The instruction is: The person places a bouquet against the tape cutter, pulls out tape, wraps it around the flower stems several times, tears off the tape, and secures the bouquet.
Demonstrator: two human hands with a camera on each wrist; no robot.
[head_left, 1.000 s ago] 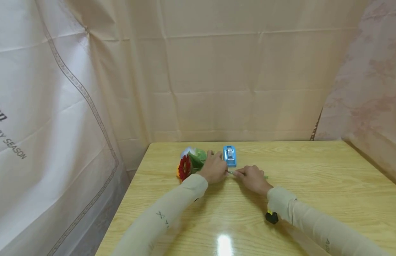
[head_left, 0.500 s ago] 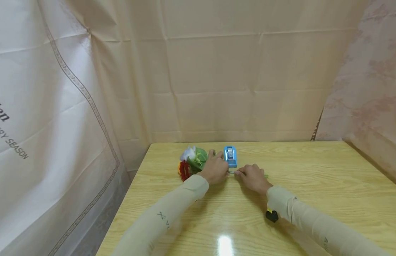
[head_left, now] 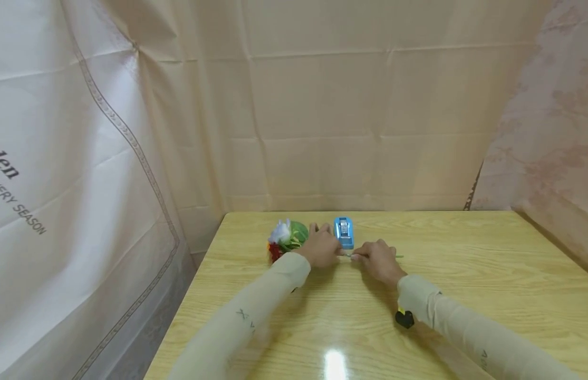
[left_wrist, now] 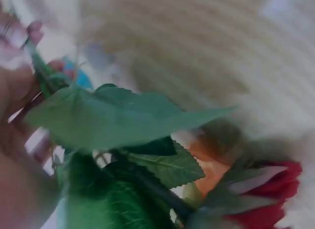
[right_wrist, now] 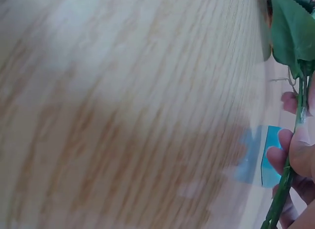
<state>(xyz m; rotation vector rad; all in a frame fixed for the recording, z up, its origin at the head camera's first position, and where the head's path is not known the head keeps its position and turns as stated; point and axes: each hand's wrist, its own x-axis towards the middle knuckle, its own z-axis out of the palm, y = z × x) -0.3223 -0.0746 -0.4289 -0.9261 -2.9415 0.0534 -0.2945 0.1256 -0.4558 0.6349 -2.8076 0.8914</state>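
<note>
Pale folded cloth (head_left: 317, 105) fills the upper half of the head view above a wood-grain worktop (head_left: 360, 327), where a person's two sleeves (head_left: 241, 311) reach in from the lower left and lower right. Near the frame's center, a bunch of flowers (head_left: 289, 237) has just turned: compared with a second earlier, the red bloom (head_left: 275, 252) shows less and the white bloom (head_left: 280, 232) more, which suggests the stems are being rolled between the fingers.

The right-hand grip (head_left: 381, 262), right of center, is narrow, thumb and fingers pinching the stems (right_wrist: 281, 199), as the right wrist view shows. The left-hand grip (head_left: 320, 249), just left of it, is closed on the same stems below the leaves (left_wrist: 123, 118). The flower heads lie to the left of the left-hand grip; the stems pass between the two and emerge at the right of the right-hand grip. Just above the gap sits a blue tape dispenser (head_left: 344, 233), smallest of all, held by neither.
</note>
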